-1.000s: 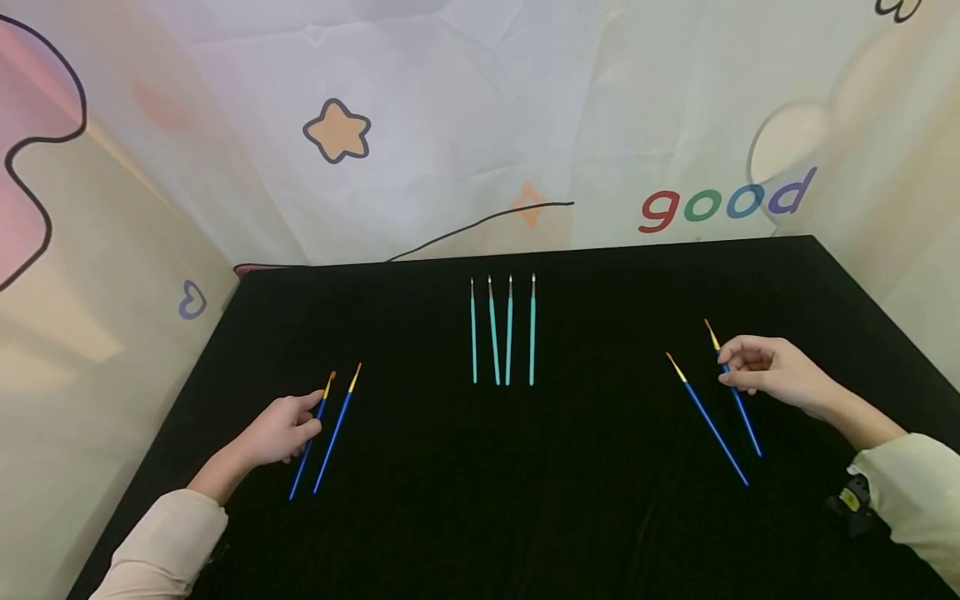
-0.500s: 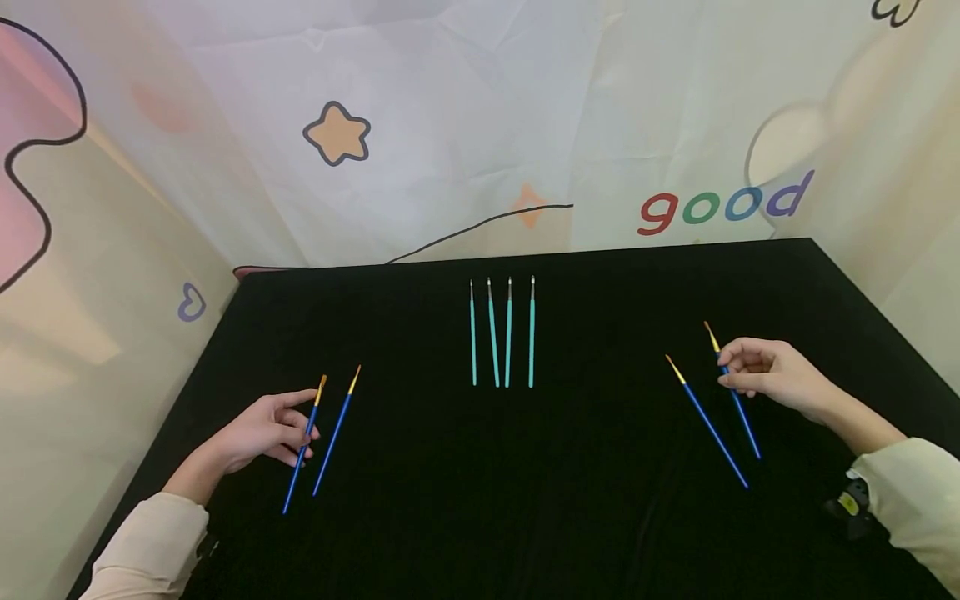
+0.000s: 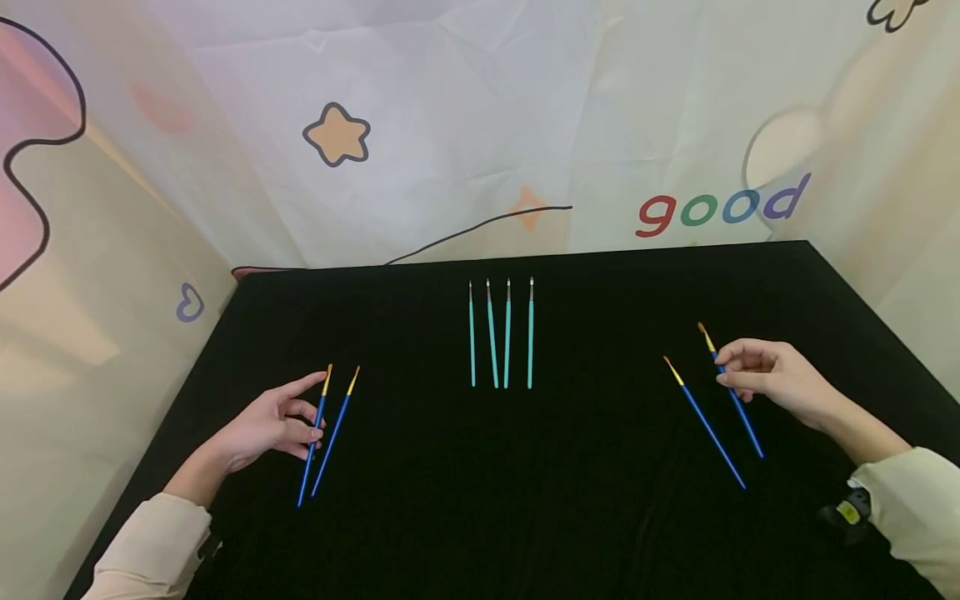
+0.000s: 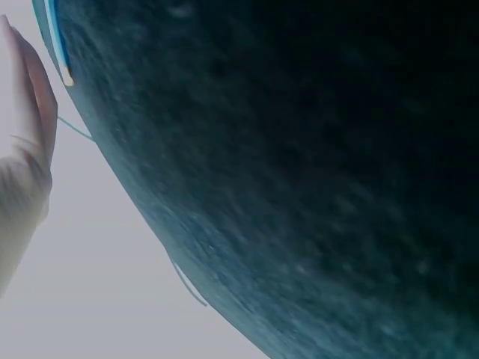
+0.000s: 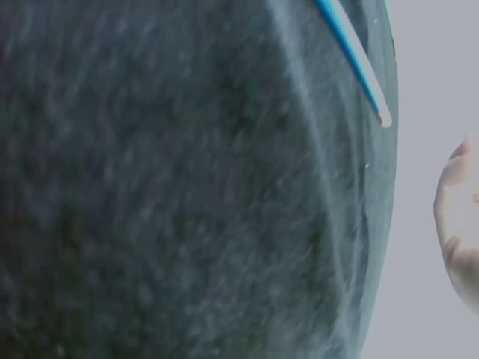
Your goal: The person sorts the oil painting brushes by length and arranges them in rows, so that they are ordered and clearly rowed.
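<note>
In the head view, my left hand (image 3: pixel 266 429) pinches a blue paintbrush (image 3: pixel 310 467) by its handle. Its index finger reaches up to the yellow ferrule. Just right of it lies a second blue paintbrush (image 3: pixel 339 425). On the other side, my right hand (image 3: pixel 780 379) pinches another blue paintbrush (image 3: pixel 746 421) near the upper handle, bristles pointing away. A matching blue paintbrush (image 3: pixel 705 417) lies to its left. Part of the left hand (image 4: pixel 30 112) shows in the left wrist view beside a blue handle end (image 4: pixel 58 41). The right wrist view shows another handle end (image 5: pixel 359 63).
Several thin turquoise paintbrushes, among them the rightmost turquoise brush (image 3: pixel 531 342), lie in a row at the back middle of the black cloth-covered table (image 3: pixel 480 483). A printed curtain (image 3: pixel 450 125) stands behind and along both sides.
My left hand's fingers have come around its brush, which shifted left, then back right toward its neighbour. The right hand has barely moved; its brush tip has swung slightly left.
</note>
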{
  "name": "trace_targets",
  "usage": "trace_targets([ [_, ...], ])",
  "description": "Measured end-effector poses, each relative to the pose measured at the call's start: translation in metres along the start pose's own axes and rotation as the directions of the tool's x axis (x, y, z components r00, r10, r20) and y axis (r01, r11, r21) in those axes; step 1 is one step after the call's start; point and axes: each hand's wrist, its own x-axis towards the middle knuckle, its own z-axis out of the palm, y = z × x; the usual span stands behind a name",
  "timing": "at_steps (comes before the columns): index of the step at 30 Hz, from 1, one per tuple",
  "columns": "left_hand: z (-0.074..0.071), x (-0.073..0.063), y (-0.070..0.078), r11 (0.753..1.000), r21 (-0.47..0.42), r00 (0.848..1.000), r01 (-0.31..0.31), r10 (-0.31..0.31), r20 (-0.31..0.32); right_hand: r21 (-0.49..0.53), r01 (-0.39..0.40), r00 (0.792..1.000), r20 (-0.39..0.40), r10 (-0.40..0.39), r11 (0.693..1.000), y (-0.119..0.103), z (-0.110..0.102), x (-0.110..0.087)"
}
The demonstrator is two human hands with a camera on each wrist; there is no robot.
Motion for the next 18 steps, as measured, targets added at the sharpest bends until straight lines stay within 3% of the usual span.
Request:
trace_targets([
  [18,0.018,0.006,0.014,0.998,-0.025,0.998,-0.064,0.063,-0.029,0.081,0.077,0.995,0.06,-0.082,0.994,-0.018,0.02,0.0],
])
